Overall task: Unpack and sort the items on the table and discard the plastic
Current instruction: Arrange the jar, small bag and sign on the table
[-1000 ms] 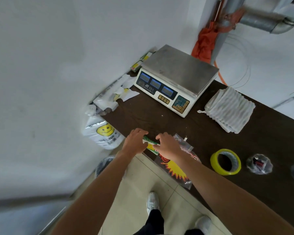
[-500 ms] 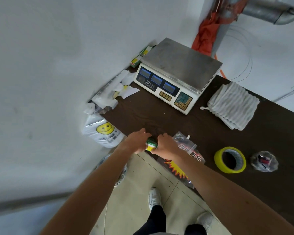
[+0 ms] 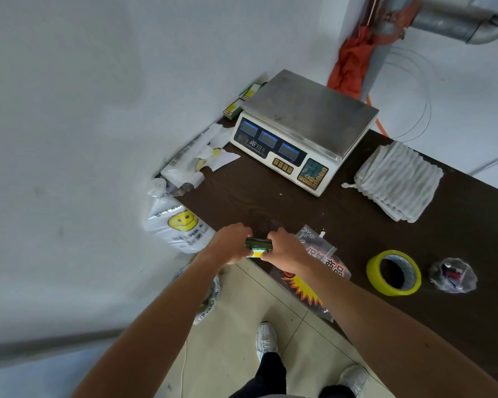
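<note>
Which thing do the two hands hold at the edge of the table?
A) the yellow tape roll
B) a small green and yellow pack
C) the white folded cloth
B: the left hand and the right hand both hold the small green and yellow pack between them.

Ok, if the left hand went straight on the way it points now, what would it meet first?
Probably the weighing scale: the left hand, gripping the green and yellow pack, points across bare table toward its front panel. Depth is unclear.
</note>
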